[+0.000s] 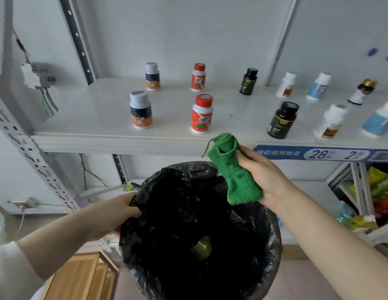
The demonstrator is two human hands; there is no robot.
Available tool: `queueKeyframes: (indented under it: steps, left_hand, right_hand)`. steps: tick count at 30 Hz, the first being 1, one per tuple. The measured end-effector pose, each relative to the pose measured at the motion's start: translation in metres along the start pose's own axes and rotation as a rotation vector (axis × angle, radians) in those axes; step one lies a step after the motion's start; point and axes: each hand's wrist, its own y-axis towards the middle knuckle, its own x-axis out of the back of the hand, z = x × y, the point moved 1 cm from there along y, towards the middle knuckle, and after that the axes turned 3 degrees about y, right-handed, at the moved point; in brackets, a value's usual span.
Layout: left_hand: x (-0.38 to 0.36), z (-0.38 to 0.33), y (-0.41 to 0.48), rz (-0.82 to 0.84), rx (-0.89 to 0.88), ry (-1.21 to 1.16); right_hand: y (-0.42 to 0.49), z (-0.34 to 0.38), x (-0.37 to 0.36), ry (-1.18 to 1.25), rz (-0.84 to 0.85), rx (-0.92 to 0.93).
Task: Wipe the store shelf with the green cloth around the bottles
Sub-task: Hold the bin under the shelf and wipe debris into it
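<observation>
My right hand (266, 178) grips a folded green cloth (234, 169) just below the front edge of the white shelf (91, 118), above the mouth of a bin. My left hand (117, 213) holds the left rim of that bin, which is lined with a black bag (199, 224). Several bottles stand spaced out on the shelf in two rows: a white-capped one with an orange label (141, 109), a red one (202, 113), a black one (282, 120), and more to the right and behind.
A blue price strip (314, 153) runs along the shelf edge at right. Perforated metal uprights (37, 161) frame the shelf at left. Colourful packets (381, 191) fill a lower rack at right. A wooden cabinet (80, 276) sits at bottom left, wiring and a breaker box (37, 76) on the left wall.
</observation>
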Motion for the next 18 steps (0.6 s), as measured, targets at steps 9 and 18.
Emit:
queueKeyframes:
  steps: [9,18]
  left_hand:
    - [-0.046,-0.042,0.025,-0.026,0.056,-0.057]
    - [-0.039,-0.055,0.040,0.012,0.021,0.006]
  right_hand:
    - [0.022,0.047,0.052,0.005,-0.125,0.063]
    - [0.075,0.062,0.043,0.007,-0.183,0.038]
